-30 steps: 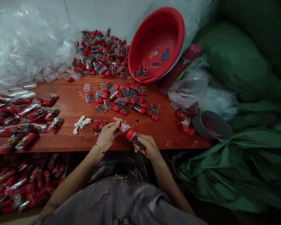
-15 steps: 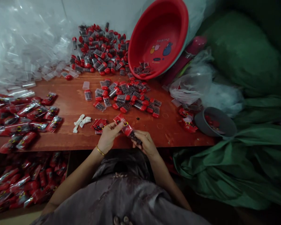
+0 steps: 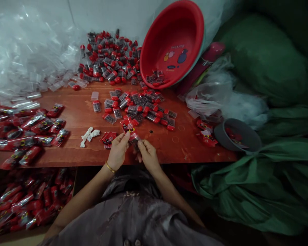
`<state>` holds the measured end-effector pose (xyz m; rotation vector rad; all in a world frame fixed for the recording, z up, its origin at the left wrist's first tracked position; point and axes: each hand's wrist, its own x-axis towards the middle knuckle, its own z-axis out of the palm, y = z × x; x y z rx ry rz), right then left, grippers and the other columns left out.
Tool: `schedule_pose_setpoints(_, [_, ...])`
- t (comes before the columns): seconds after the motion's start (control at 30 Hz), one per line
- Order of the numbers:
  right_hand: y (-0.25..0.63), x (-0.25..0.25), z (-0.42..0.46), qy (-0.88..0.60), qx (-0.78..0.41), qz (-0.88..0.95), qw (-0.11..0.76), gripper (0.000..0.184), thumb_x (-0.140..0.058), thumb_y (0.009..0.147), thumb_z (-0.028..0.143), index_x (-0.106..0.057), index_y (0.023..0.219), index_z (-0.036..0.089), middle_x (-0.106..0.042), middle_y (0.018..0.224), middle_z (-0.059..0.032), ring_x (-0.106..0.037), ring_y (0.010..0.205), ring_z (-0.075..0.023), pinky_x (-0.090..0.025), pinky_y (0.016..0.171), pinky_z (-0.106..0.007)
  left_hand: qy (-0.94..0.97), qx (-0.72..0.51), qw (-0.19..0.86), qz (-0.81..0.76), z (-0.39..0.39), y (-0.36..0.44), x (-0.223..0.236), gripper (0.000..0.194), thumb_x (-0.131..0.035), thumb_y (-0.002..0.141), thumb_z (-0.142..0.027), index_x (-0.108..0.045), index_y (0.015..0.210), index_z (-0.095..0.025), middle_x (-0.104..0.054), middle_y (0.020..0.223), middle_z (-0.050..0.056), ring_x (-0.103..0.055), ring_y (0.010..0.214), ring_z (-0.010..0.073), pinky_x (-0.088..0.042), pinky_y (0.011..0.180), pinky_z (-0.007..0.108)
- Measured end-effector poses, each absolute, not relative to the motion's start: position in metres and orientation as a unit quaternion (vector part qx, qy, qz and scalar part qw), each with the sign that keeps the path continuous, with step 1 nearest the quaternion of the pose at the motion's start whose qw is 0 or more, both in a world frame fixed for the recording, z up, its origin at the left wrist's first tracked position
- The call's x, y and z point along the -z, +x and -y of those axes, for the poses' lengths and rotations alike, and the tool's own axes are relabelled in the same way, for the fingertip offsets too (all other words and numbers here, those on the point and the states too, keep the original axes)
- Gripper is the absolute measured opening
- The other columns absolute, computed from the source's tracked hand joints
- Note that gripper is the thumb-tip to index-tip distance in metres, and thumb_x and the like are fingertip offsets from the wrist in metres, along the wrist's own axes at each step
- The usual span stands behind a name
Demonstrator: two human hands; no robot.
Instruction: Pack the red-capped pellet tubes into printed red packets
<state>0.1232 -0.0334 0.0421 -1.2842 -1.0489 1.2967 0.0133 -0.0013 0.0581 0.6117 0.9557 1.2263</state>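
Note:
Between the thumb and fingers of my left hand [image 3: 117, 152] is a red printed plastic sleeve [image 3: 127, 125] with a black and yellow design. My right hand [image 3: 149, 156] is closed on the lower end of a clear, red-capped bottle [image 3: 135, 142] of dark beads. The bottle's capped end sits inside the sleeve, and both tilt away from me over the table's front edge. Beside my left hand lies a small stack of flat red sleeves [image 3: 108, 139]. Beyond my hands, several similar bottles [image 3: 133, 109] lie loose on the wood.
Filled red packets [image 3: 30, 130] are heaped at left, with more in a box [image 3: 28, 201] below. Clear empty tubes [image 3: 36, 68] pile up behind. A red basin [image 3: 179, 37] leans at the back. White finger cots [image 3: 89, 135] and a grey bowl [image 3: 220, 136] lie on the table [image 3: 77, 116].
My right hand has brought the bottle leftward and up to the sleeve. The bottle's red cap has gone into the sleeve, and both hands have come closer together.

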Motion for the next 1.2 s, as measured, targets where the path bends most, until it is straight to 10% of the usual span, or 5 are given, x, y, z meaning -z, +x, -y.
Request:
schedule_pose_setpoints(0.47, [0.121,-0.042,0.029,-0.595,-0.250,0.557,0.523,0.021,-0.050,0.086,0.039,-0.057,0.086,0.019,-0.061,0.070,-0.0007,-0.056,0.061,-0.0127,-0.044,0.059,-0.024,0.303,-0.543,0.677,-0.394,-0.015,0.018,-0.061,0.032,-0.080,0.059,-0.042,-0.070,0.070,-0.014,-0.067,0.067,0.000,-0.057,0.062,0.0097,-0.046,0.065,0.023])
schedule_pose_setpoints(0.77, [0.116,-0.040,0.025,-0.495,-0.535,0.406,0.552,0.034,-0.051,0.084,0.054,-0.055,0.081,0.020,-0.052,0.055,0.0069,-0.040,0.035,-0.0054,-0.035,0.036,-0.019,0.322,-0.494,0.708,-0.388,-0.009,0.015,-0.058,0.033,-0.077,0.062,-0.043,-0.069,0.071,-0.012,-0.061,0.056,-0.002,-0.046,0.044,0.0047,-0.037,0.042,0.017])
schedule_pose_setpoints(1.2, [0.124,-0.045,0.007,-0.529,-0.440,0.509,0.517,0.031,-0.060,0.077,0.045,-0.052,0.060,0.020,-0.053,0.049,0.0054,-0.046,0.040,-0.0082,-0.037,0.041,-0.020,0.283,-0.493,0.725,-0.389,-0.009,0.005,-0.068,0.037,-0.083,0.053,-0.042,-0.063,0.066,-0.013,-0.056,0.054,-0.004,-0.046,0.046,0.0038,-0.040,0.044,0.016])
